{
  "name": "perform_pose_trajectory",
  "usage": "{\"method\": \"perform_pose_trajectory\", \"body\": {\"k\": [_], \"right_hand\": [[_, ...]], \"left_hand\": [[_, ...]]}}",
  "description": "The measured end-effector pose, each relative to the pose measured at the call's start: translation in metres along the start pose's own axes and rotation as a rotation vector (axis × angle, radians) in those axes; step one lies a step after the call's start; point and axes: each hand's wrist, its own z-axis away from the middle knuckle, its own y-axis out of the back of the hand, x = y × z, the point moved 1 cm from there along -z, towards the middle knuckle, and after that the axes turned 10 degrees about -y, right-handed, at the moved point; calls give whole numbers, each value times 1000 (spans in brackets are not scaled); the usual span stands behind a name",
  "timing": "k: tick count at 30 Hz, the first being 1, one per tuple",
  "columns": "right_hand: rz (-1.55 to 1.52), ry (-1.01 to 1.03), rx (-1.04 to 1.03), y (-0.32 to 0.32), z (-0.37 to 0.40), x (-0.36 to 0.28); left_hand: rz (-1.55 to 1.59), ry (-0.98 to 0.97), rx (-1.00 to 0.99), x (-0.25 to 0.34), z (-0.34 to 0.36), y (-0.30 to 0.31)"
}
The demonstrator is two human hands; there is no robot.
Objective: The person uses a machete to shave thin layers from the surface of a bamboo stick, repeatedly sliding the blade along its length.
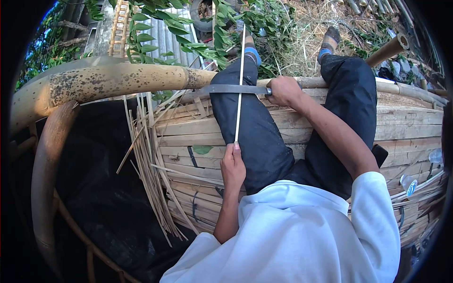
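My left hand (233, 166) is closed on the near end of a thin pale bamboo strip (239, 115), thumb on top. The strip runs away from me above my left leg, its far end close to my left foot. In my right hand (284, 90) is the handle of a long flat-bladed knife (224, 89), its dark blade pointing left across my left thigh. Blade and strip cross nearly at right angles over the leg. Under my legs lie stacked split bamboo slats (188, 128). A bundle of thin strips (150, 184) hangs at the left of the stack.
A thick bamboo pole (118, 81) crosses in front of me, and a curved one (49, 170) stands at left beside black sheeting (99, 174). A plastic cup (407, 183) and a phone-like black object (379, 154) lie at right. Leafy branches (177, 28) hang ahead.
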Motion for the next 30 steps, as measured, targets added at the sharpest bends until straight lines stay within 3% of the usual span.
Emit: {"method": "perform_pose_trajectory", "body": {"k": [2,6,8,9,10,12,14,20,22,24,26,30], "right_hand": [[-61,-92,33,1,-5,3],[-13,138,13,7,7,-10],[-37,-50,-37,-3,-3,-3],[-100,-175,38,0,-9,2],[-101,-169,41,-1,-11,3],[-99,-112,40,4,-11,8],[-29,100,-32,14,6,-10],[-123,-200,35,5,-12,12],[-32,-25,-38,15,-2,-2],[7,-14,-72,6,-6,2],[-249,-434,-28,-4,-29,31],[-489,-427,92,11,-31,36]], "left_hand": [[11,17,-8,-1,-2,1],[24,-8,10,4,-6,-1],[32,3,3,3,0,1],[32,11,-10,1,-2,1],[30,20,-24,0,-3,1],[35,-3,-2,-4,-2,0],[51,-17,19,-4,-3,-2],[105,31,-27,-5,-2,0],[118,17,-25,-2,-6,-1],[128,36,-18,-3,0,0],[212,85,-66,-3,-5,2],[171,72,-33,-5,-6,-1]]}}
